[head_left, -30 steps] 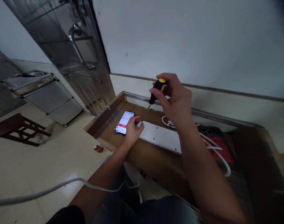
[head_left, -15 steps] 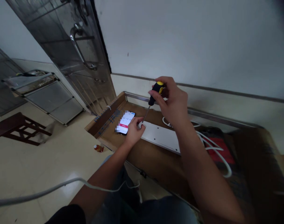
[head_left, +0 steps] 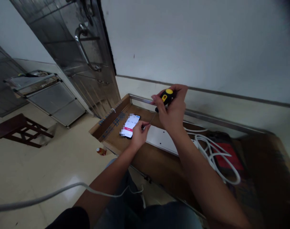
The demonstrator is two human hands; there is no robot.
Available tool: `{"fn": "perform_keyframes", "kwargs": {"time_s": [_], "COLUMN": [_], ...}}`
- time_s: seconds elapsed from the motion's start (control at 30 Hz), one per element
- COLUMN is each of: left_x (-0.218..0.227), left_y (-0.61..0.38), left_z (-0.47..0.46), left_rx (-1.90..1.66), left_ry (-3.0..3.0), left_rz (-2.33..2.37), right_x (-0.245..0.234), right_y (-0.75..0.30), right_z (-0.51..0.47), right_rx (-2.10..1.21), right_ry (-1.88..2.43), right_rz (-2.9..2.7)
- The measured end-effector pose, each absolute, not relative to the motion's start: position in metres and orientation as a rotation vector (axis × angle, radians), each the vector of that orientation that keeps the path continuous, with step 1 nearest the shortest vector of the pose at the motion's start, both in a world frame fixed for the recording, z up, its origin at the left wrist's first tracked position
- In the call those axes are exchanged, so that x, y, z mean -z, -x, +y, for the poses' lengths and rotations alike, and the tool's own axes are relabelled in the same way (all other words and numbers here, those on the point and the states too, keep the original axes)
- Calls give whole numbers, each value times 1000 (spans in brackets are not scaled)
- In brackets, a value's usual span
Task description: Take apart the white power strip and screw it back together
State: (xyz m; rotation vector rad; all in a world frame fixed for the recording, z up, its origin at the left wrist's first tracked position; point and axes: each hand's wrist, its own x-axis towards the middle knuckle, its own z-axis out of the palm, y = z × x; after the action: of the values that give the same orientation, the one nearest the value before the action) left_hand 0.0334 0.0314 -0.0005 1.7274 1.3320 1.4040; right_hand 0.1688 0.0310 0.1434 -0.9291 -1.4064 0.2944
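Note:
My right hand [head_left: 175, 109] is wrapped round the black and yellow handle of a screwdriver [head_left: 167, 96], held above the cardboard. Its thin shaft slants down to the left, toward my left hand [head_left: 139, 135]. There, thumb and fingertips are pinched together by the shaft's lower end; a small dark spot shows between them, too small to name. Just right of these fingers lies a long white power strip [head_left: 156, 137] with small dark holes in its upward face. My right forearm hides its far end. A lit phone [head_left: 130, 125] showing a timer lies left of my left hand.
White cable [head_left: 208, 143] lies coiled right of the strip, by a red and black bag [head_left: 227, 156]. Cardboard [head_left: 111, 135] with a raised left edge lines the surface along the wall. On the floor are a small bottle [head_left: 101, 151] and a wooden stool [head_left: 23, 128].
The screwdriver has tilted further over, its handle shifting right and slightly down. My left fingers have moved a little right and off the strip's end. The view has shifted slightly.

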Motion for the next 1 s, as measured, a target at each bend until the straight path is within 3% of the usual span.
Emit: {"fn": "perform_keyframes", "kwargs": {"time_s": [0.33, 1.0], "left_x": [2, -3], "left_y": [-34, -38], "left_z": [30, 29], "left_rx": [-1406, -1345], "left_ry": [-1699, -1603], "left_rz": [1250, 1221], "right_x": [-152, -147], "right_y": [-181, -133], "right_z": [24, 56], "right_rx": [-319, -368], "right_ry": [908, 934], "right_rz": [-1644, -1387]}}
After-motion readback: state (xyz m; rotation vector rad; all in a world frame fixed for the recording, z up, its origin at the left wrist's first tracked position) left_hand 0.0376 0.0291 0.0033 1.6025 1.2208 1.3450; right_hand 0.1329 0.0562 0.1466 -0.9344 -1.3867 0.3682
